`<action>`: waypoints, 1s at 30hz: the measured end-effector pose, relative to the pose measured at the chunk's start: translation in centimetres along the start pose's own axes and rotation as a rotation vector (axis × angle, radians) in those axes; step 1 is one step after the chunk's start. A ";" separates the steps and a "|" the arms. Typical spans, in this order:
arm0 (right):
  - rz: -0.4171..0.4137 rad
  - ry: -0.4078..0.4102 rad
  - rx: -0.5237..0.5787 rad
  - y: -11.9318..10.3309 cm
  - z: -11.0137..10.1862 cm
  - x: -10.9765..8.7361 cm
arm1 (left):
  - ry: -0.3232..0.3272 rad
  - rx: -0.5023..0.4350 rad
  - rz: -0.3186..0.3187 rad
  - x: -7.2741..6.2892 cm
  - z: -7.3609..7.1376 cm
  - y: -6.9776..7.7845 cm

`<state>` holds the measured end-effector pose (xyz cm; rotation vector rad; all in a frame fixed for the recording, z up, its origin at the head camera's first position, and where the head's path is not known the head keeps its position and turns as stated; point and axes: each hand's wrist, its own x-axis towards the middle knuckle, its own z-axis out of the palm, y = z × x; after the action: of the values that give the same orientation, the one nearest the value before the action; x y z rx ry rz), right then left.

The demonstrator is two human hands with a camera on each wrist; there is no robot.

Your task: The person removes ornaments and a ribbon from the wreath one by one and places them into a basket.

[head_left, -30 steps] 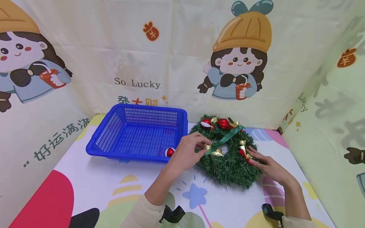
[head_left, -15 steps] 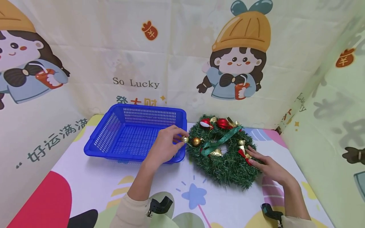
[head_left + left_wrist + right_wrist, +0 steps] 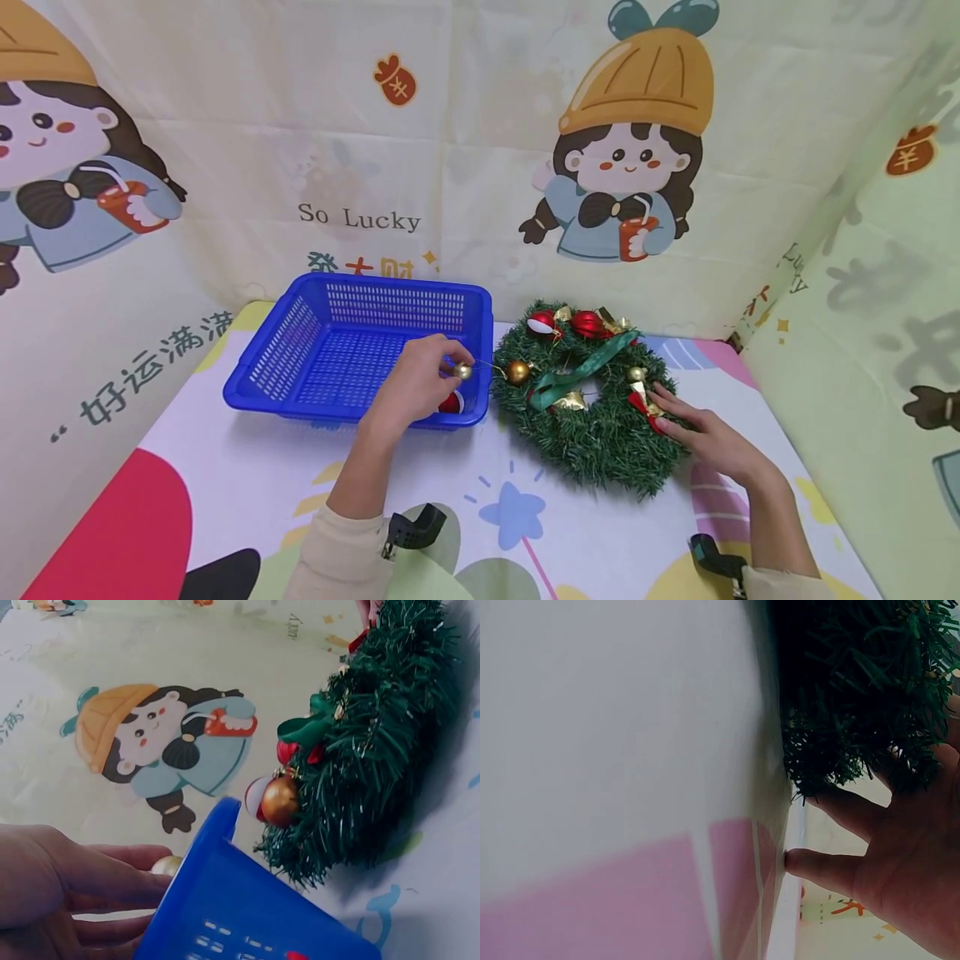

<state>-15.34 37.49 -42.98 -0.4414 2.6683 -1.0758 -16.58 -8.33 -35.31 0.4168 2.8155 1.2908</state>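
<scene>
My left hand (image 3: pixel 415 379) pinches a small pale-gold ball ornament (image 3: pixel 462 371) over the right end of the blue basket (image 3: pixel 262 406). A thin thread stretches from near that ball toward a bronze ball (image 3: pixel 517 372) on the left edge of the green wreath (image 3: pixel 600 454). In the left wrist view, the fingers and pale-gold ball (image 3: pixel 166 865) appear just behind the basket's rim. My right hand (image 3: pixel 712 442) rests on the wreath's right side, beside a small gold-and-red ornament (image 3: pixel 645 400). The right wrist view shows its fingers extended, partly behind the greenery.
A red-and-white ball (image 3: pixel 451 403) lies in the basket's near right corner, partly hidden by my left hand. The wreath carries red balls (image 3: pixel 588 325), a gold bell (image 3: pixel 572 402) and a green ribbon (image 3: pixel 585 369). A printed cloth wall stands behind the table.
My left hand has moved left from the wreath to over the basket, carrying the pale-gold ball. The bronze ball has come into view, and the ribbon's lower end has shifted. My right hand stays put.
</scene>
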 end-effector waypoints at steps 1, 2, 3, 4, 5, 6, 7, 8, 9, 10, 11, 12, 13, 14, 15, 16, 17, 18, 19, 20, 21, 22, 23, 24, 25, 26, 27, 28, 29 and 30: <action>-0.003 0.001 0.005 0.0 0.0 0.0 | -0.006 0.010 -0.009 0.0 -0.1 -0.1; -0.008 0.001 0.011 0.0 0.0 0.0 | -0.012 0.021 -0.020 0.0 -0.1 -0.2; -0.010 0.002 0.015 0.1 0.0 0.0 | -0.016 0.032 -0.030 0.0 -0.2 -0.4; -0.014 0.001 0.020 0.1 0.0 0.0 | -0.022 0.041 -0.042 0.0 -0.3 -0.5; -0.017 0.002 0.024 0.1 0.0 0.0 | -0.026 0.054 -0.051 -0.1 -0.3 -0.6; -0.019 0.002 0.027 0.1 0.0 0.1 | -0.030 0.065 -0.061 -0.1 -0.4 -0.7; -0.018 0.002 0.028 0.1 0.0 0.1 | -0.035 0.074 -0.071 -0.2 -0.4 -0.7; -0.016 0.001 0.027 0.1 0.0 0.1 | -0.041 0.083 -0.080 -0.2 -0.5 -0.9; -0.013 0.003 0.026 0.1 0.0 0.1 | -0.048 0.092 -0.088 -0.3 -0.5 -1.0; -0.014 0.000 0.025 0.1 0.0 0.1 | -0.055 0.105 -0.094 -0.3 -0.6 -1.1; -0.011 0.001 0.026 0.1 0.0 0.1 | -0.062 0.117 -0.100 -0.4 -0.7 -1.2; -0.010 0.003 0.025 0.1 0.0 0.1 | -0.067 0.130 -0.105 -0.4 -0.8 -1.3; -0.008 0.005 0.027 0.1 0.0 0.1 | -0.072 0.145 -0.112 -0.4 -0.8 -1.3; -0.009 0.006 0.028 0.1 0.1 0.1 | -0.075 0.159 -0.120 -0.5 -0.9 -1.4; -0.010 0.007 0.030 0.2 0.1 0.1 | -0.077 0.172 -0.129 -0.5 -1.0 -1.5; -0.012 0.006 0.033 0.2 0.1 0.1 | -0.078 0.181 -0.141 -0.6 -1.0 -1.6; -0.011 0.009 0.036 0.2 0.1 0.1 | -0.079 0.190 -0.156 -0.6 -1.1 -1.7; -0.013 0.008 0.038 0.3 0.1 0.1 | -0.078 0.199 -0.168 -0.7 -1.1 -1.8; -0.013 0.006 0.039 0.3 0.2 0.1 | -0.079 0.203 -0.184 -0.7 -1.1 -1.8; -0.015 0.004 0.038 0.3 0.2 0.1 | -0.080 0.205 -0.197 -0.7 -1.2 -1.9; -0.015 0.003 0.039 0.3 0.2 0.1 | -0.080 0.209 -0.208 -0.8 -1.2 -1.9; -0.014 0.003 0.038 0.3 0.2 0.1 | -0.081 0.212 -0.219 -0.8 -1.2 -2.0; -0.012 0.004 0.036 0.2 0.1 0.1 | -0.084 0.219 -0.225 -0.8 -1.2 -2.0; -0.016 0.003 0.037 0.2 0.1 0.1 | -0.087 0.226 -0.229 -0.7 -1.1 -2.0; -0.019 0.003 0.037 0.2 0.1 0.1 | -0.092 0.230 -0.237 -0.7 -1.1 -2.1; -0.021 0.003 0.036 0.1 0.0 0.0 | -0.096 0.237 -0.242 -0.7 -1.1 -2.1; -0.019 0.005 0.036 0.1 0.0 0.0 | -0.099 0.244 -0.247 -0.6 -1.0 -2.1; -0.018 0.005 0.037 0.1 0.0 0.0 | -0.105 0.251 -0.251 -0.6 -1.0 -2.2; -0.018 0.005 0.038 0.1 0.0 0.0 | -0.108 0.258 -0.257 -0.6 -0.9 -2.3; -0.019 0.004 0.039 0.1 0.0 0.0 | -0.110 0.261 -0.263 -0.5 -0.9 -2.3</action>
<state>-15.36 37.53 -43.06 -0.4588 2.6462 -1.1334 -16.70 -10.53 -36.52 0.1090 2.8314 0.8311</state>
